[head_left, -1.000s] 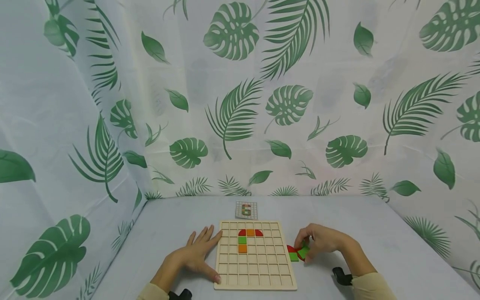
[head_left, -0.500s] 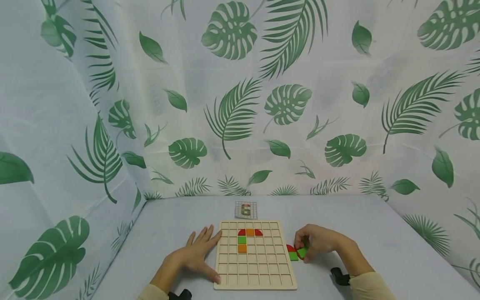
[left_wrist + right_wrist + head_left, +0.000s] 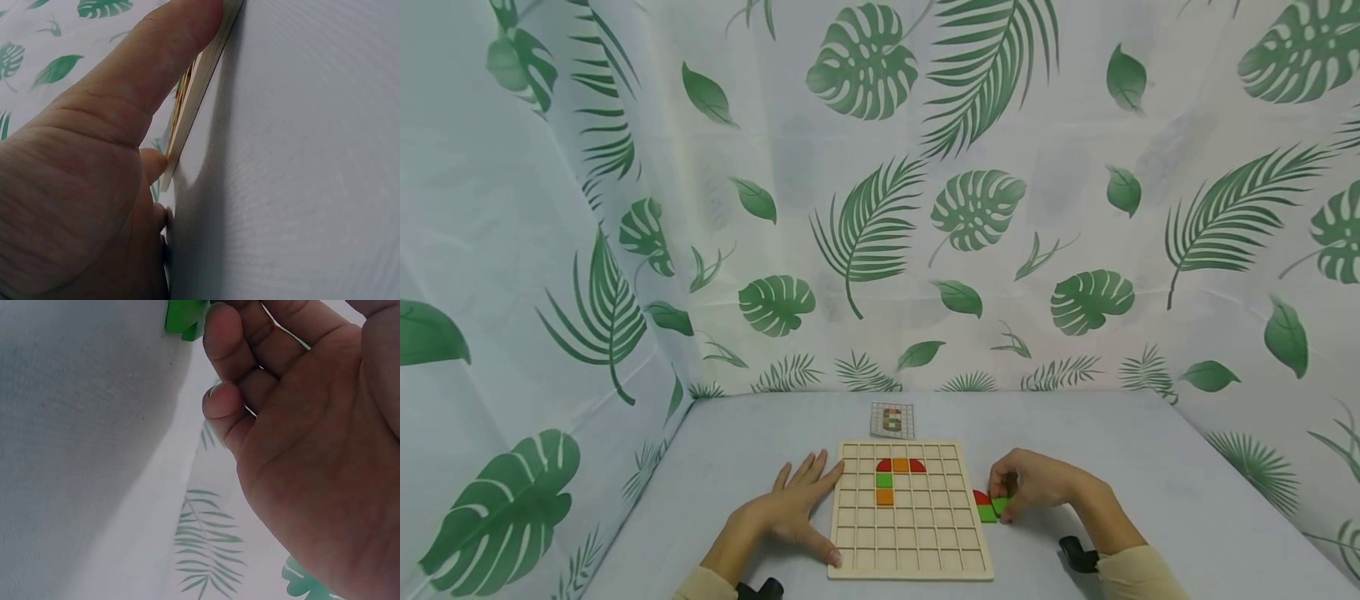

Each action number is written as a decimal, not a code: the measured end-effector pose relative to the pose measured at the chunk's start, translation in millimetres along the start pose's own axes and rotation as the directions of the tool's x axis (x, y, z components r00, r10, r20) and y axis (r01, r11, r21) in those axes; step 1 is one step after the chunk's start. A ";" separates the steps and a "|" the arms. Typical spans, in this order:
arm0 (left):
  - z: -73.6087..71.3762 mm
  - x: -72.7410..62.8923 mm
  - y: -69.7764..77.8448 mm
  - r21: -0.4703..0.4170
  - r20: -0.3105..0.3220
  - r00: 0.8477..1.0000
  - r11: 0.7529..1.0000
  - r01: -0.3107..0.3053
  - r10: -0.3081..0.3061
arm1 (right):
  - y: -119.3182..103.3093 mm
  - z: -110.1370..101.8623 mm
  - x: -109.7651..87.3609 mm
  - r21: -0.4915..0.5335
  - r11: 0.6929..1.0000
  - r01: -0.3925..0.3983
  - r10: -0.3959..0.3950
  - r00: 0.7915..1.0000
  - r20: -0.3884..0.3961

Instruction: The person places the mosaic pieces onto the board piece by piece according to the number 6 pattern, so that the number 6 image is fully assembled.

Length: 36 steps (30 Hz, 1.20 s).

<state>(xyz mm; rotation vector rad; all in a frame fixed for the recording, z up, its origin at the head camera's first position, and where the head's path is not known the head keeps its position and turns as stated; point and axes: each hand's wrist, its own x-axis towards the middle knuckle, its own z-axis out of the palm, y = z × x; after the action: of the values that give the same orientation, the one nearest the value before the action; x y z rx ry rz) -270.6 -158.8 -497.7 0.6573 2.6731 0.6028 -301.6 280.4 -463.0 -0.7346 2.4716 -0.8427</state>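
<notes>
My left hand (image 3: 793, 512) lies with spread fingers along the left side of a wooden grid board (image 3: 925, 537), its thumb at the near left corner. In the left wrist view, the thumb (image 3: 119, 75) reaches the edge of the board (image 3: 199, 87). Red, orange and green tiles (image 3: 885, 480) sit in the board's upper cells. To the right of the board, my right hand (image 3: 1037, 482) pinches a green tile (image 3: 999, 505) between thumb and fingers. Beside it lie a red tile with a rounded side (image 3: 981, 497) and another green tile (image 3: 987, 515). My fingers partly hide the pieces there.
Behind the board lies a small card (image 3: 892, 420) printed with a coloured figure on a grid. A white cloth covers the table (image 3: 760, 433), and leaf-patterned curtains (image 3: 880, 358) stand at the back and left. Black wrist devices (image 3: 1078, 554) sit near both sleeves.
The green tile in my right fingers has turned and shifted slightly left, against the neighbouring tiles. Red that showed around it is out of sight. My left hand and the board stay put.
</notes>
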 end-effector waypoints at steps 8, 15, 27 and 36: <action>0.2 0.1 -1.0 0.004 -0.002 1.000 1.000 -0.008 0.008 | -10.6 -4.2 -2.0 0.010 1.000 0.023 -0.023 0.999 -0.036; 0.1 0.5 -0.6 0.018 0.000 1.000 1.000 -0.003 0.003 | -19.3 -5.2 5.2 0.034 0.995 0.095 -0.092 0.993 -0.076; 1.2 -0.1 -1.1 0.007 -0.005 1.000 1.000 -0.003 0.003 | -37.1 4.9 33.2 -0.045 0.972 0.230 -0.232 0.917 -0.323; 0.4 -0.5 -0.9 0.020 -0.004 1.000 1.000 -0.010 0.010 | -58.6 17.6 55.8 -0.048 0.970 0.239 -0.243 0.931 -0.273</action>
<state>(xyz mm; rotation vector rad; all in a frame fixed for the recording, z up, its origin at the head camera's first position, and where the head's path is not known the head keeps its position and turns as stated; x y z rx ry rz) -270.4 -159.6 -498.4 0.6763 2.6849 0.5812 -315.0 199.8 -449.6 -1.0027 2.6695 -1.0849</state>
